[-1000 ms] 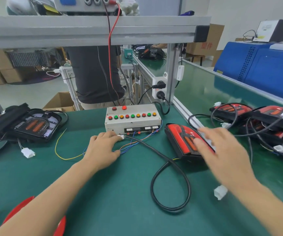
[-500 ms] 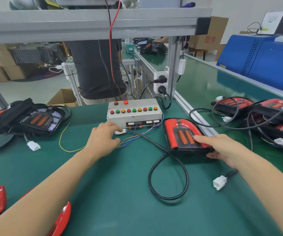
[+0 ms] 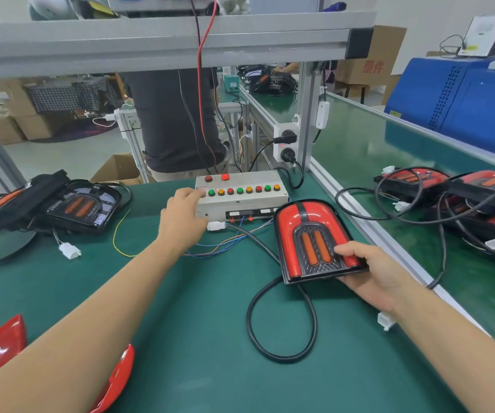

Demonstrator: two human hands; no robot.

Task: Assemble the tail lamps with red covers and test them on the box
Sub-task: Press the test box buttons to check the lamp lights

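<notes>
Red loose covers [image 3: 2, 347] lie at the near left edge of the green bench [image 3: 195, 368], not yet fitted. Beyond a loop of black cable [image 3: 282, 323], the right hand [image 3: 380, 275] grips the near right corner of the covered tail lamp [image 3: 312, 236], thumb on its face, fingers curled beneath; half a second ago the lamp lay flatter, and now its front is tipped up toward the camera. The left hand [image 3: 183, 216] has climbed from the white connector [image 3: 216, 225], now plugged in at the box front, and its fingers rest on the left end of the button row of the test box [image 3: 241, 192]. Judging by this, testing is starting. Uncovered lamps [image 3: 82, 207] wait far left, finished lamps [image 3: 455, 192] far right.
</notes>
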